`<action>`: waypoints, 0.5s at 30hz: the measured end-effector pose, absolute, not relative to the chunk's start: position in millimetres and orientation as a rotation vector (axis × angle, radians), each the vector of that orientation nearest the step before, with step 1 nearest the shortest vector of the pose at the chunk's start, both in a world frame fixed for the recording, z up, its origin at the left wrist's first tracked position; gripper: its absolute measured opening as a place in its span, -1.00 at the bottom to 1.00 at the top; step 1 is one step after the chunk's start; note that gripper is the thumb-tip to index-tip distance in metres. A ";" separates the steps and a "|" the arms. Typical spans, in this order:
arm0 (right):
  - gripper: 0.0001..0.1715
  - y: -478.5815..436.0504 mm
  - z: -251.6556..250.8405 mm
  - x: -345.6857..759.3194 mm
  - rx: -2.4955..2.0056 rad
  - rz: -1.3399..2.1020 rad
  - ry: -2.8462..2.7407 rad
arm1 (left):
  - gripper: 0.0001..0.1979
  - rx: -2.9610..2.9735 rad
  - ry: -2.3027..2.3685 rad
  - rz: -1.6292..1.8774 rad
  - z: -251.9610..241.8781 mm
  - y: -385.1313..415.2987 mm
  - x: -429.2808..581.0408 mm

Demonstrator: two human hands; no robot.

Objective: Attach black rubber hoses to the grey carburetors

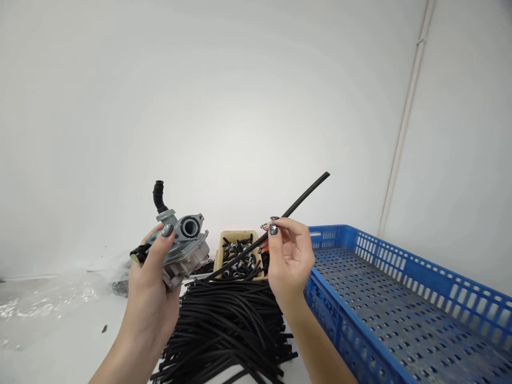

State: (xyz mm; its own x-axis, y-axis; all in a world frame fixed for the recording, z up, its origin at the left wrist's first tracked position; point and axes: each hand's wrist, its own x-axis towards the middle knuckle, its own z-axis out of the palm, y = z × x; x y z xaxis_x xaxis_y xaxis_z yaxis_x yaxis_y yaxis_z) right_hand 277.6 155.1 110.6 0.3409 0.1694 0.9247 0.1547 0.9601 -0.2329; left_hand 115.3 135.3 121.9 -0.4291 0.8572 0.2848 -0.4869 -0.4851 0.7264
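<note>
My left hand [150,282] grips a grey metal carburetor [184,250], its round bore facing up and a short black elbow hose [159,196] rising from its top. My right hand [290,256] pinches a thin black rubber hose [304,197] between thumb and fingertips, one end pointing up and right. The hose's lower end slants down and left, stopping short of the carburetor and apart from it. Below both hands lies a large heap of similar cut black hoses [228,330].
A small cardboard tray [234,233] of black and silver clips stands behind the heap. A large blue perforated plastic crate [400,266] lies to the right. Clear plastic sheeting [44,301] lies on the white table [72,341] at left, with a white wall behind.
</note>
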 end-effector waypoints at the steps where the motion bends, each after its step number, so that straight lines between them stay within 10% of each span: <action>1: -0.76 155.5 108.6 276.8 -0.307 -0.004 -1.244 | -0.45 0.803 0.718 1.995 121.7 135.7 114.8; 15: -0.72 170.7 125.1 304.1 -0.329 0.711 -0.861 | -0.42 0.818 0.681 2.021 123.1 135.4 122.3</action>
State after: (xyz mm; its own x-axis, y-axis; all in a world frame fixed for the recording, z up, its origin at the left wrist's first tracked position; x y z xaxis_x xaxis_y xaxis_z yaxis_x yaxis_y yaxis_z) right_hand 304.1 170.7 125.1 0.4440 0.6873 0.5748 -0.4346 0.7262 -0.5326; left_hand 122.3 135.4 123.1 -0.4424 0.8456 0.2986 -0.4927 -0.5074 0.7070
